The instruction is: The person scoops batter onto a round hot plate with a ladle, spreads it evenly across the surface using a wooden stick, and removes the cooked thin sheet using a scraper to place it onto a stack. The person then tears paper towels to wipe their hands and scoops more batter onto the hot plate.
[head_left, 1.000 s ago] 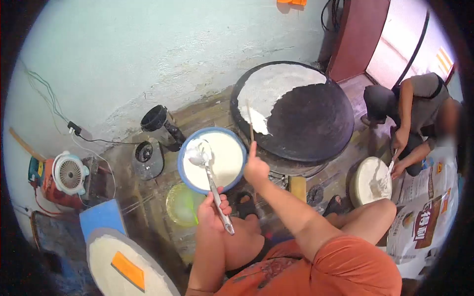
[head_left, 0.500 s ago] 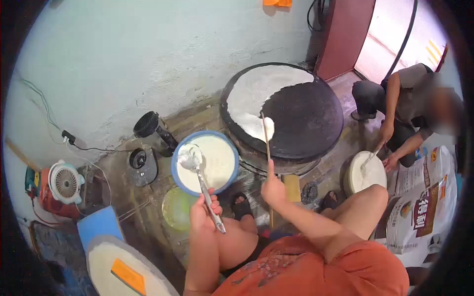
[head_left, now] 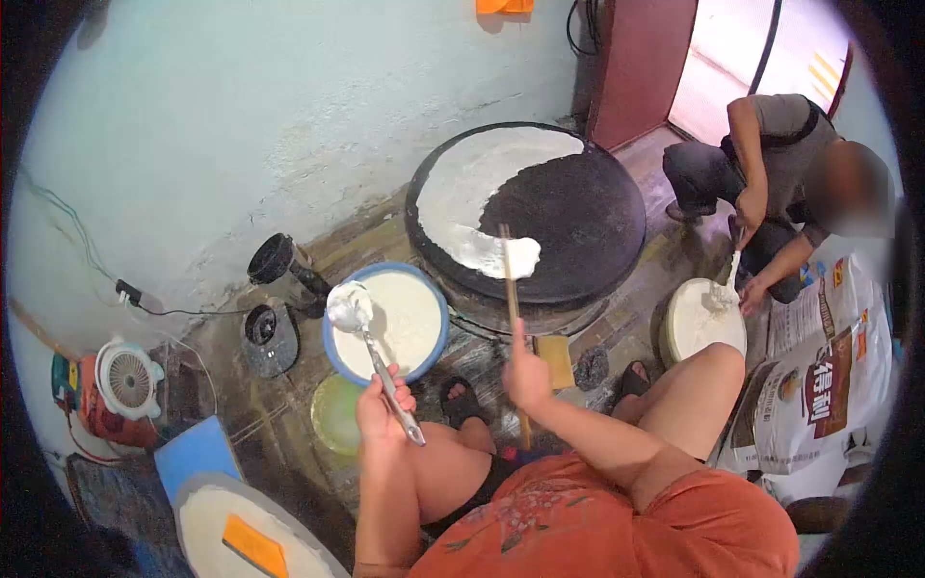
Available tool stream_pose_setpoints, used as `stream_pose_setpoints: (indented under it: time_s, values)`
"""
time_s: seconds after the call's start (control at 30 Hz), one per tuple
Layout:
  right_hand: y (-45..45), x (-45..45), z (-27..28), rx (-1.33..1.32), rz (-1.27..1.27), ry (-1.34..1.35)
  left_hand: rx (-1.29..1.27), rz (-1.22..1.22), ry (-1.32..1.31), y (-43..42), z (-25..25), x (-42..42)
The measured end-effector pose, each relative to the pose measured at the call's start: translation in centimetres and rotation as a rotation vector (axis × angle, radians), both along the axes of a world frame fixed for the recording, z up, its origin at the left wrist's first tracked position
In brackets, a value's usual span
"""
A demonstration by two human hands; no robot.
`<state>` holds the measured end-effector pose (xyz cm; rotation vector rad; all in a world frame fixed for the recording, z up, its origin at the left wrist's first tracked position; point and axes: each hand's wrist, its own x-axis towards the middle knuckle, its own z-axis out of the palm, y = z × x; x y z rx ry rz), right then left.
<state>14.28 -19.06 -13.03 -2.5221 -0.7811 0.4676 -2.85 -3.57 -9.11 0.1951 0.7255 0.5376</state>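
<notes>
Long-handled silver metal ladle, pinched around the handle by closed left hand; batter-coated bowl over left part of round blue-rimmed basin full of creamy white batter, contact unclear. Thin light-brown wooden stick clenched in right hand, index finger extended along it; far end over near edge of white crescent-shaped batter layer, touching or just above, cannot tell. Layer along left and far side of large round black griddle, bare dark surface to its right. Yellowish rectangular sponge and dark scouring pad on floor near right hand. Translucent yellow-green bowl just beside basin, black plastic jug farther left. At far right, crouching co-worker in grey top, working white-coated paddle in round cream-coloured tub; printed white sack alongside.
</notes>
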Motion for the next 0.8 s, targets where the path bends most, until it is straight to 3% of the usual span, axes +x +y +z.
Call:
stream_pose_setpoints:
  time_s: [0.07,0.13,0.33,0.4,0.43,0.53,0.57,0.67,0.73,0.8]
  values:
    - [1.4,0.4,-2.2,-0.064,0.091,0.006,0.004,-0.001,0.005,-0.3,0.3,0.3]
    - [2.1,0.9,-4.9,0.022,0.123,-0.211,-0.007,0.0,0.055,-0.6,0.9,0.6]
    - [-4.0,2.8,-0.8,-0.01,-0.071,-0.1,0.018,0.026,0.11,-0.5,1.0,1.0]
    - [-3.5,2.2,-2.3,-0.033,0.058,-0.234,-0.006,0.036,0.097,-0.6,0.8,1.2]
    - [-2.4,2.2,-2.9,-0.165,0.155,-0.175,0.006,0.04,0.102,-0.7,0.8,1.4]
    - [-2.9,5.6,-7.7,-0.188,0.133,-0.288,0.003,0.028,0.102,-0.7,1.1,1.5]
    - [-4.0,6.4,-2.1,-0.09,-0.006,0.086,-0.004,0.012,0.112,-0.7,1.3,1.7]
    - [-7.0,7.7,1.4,-0.223,0.024,-0.046,-0.016,-0.023,0.089,-0.8,1.1,2.2]
    - [-7.5,7.2,-0.1,-0.209,-0.002,-0.116,0.027,0.03,0.13,-1.1,1.4,2.6]
    - [-7.3,6.3,-1.2,-0.172,0.169,-0.204,0.028,0.034,0.121,-1.3,1.4,3.0]
